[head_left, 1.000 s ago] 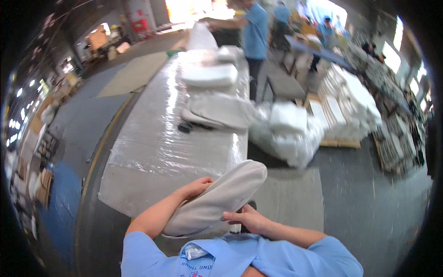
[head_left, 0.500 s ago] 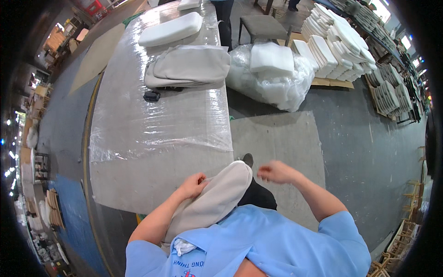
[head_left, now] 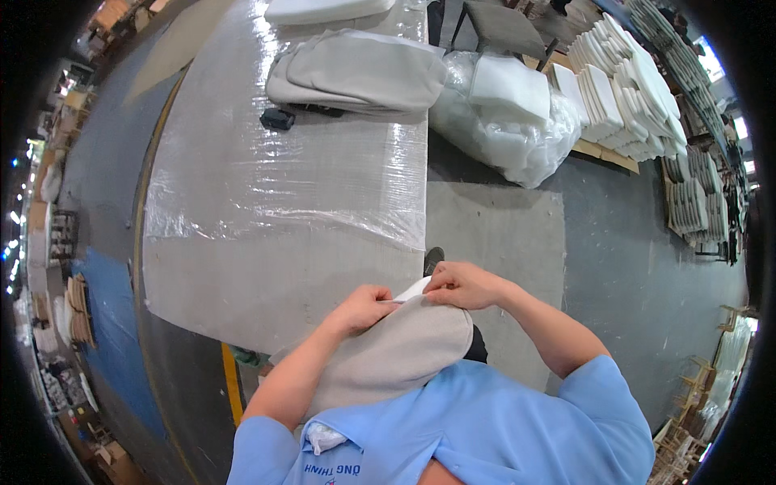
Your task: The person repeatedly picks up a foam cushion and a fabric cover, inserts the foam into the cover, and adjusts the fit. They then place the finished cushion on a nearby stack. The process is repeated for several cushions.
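A light grey fabric cushion cover (head_left: 392,347) with rounded ends lies against my body at the near edge of the table. White foam (head_left: 413,288) shows through an opening along its far edge. My left hand (head_left: 361,309) pinches the cover's edge on the left of that opening. On the right of it, my right hand (head_left: 462,286) has its fingers closed on the edge too. The lower end of the cover is hidden behind my left forearm and shirt.
The table (head_left: 242,267) is partly wrapped in clear film. On it are a stack of grey covers (head_left: 364,73), a small black object (head_left: 277,120) and a white foam pad (head_left: 327,10). Right of it stand a plastic bag (head_left: 525,149) with foam, foam stacks (head_left: 626,89) and a stool (head_left: 501,31).
My right hand has come left from beside the cover and closed on its edge. The cover has turned, and the foam now shows between my hands. The view has shifted toward my body.
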